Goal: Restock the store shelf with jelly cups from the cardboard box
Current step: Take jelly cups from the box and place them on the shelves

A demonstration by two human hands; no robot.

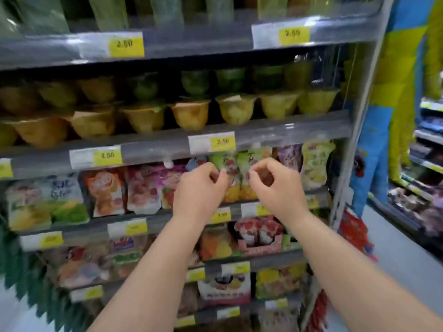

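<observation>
A tall store shelf (287, 133) fills the view, its grey front rails carrying yellow price tags (221, 141). The jelly cups (189, 118) stand on the second board from the top, two layers high: orange ones towards the left edge, yellow-green ones towards the right edge, darker green ones in the upper layer behind. The row reaches the shelf's right post (354, 140), with cups packed side by side along the front edge. On the board below stand soft fruit pouches (143, 188), and further boards under that hold more packets. Both bare arms reach up to the pouch board near its right half. The left hand (200, 188) and the right hand (275, 185) are a little apart, each with fingers curled in front of the green pouches (225, 164); the blur hides whether they pinch the pouch tops or hold nothing. Neither hand touches the cups, which sit on the board just above them. Right of the post a strip of pale floor (395, 236) runs along the aisle, past a blue and yellow column (383, 116) to another rack (426, 164) at the right border.
</observation>
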